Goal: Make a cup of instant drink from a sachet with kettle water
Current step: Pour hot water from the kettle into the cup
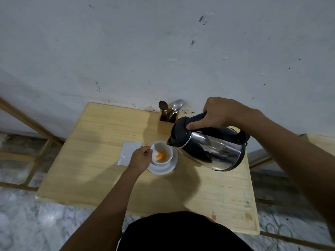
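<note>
A white cup (pixel 161 153) stands on a white saucer (pixel 169 167) near the middle of the wooden table (pixel 101 174). Orange powder lies in the bottom of the cup. My left hand (pixel 140 158) grips the cup's handle at its left side. My right hand (pixel 220 113) holds the black handle of a steel kettle (pixel 213 151), which is tilted left with its black spout right at the cup's right rim. A white sachet (pixel 128 151) lies flat on the table just left of the cup, partly behind my left hand.
A wooden holder (pixel 165 125) with two spoons stands at the table's back edge against the stained white wall, just behind the kettle's lid. Wooden frames flank the table on both sides. The floor below is marbled.
</note>
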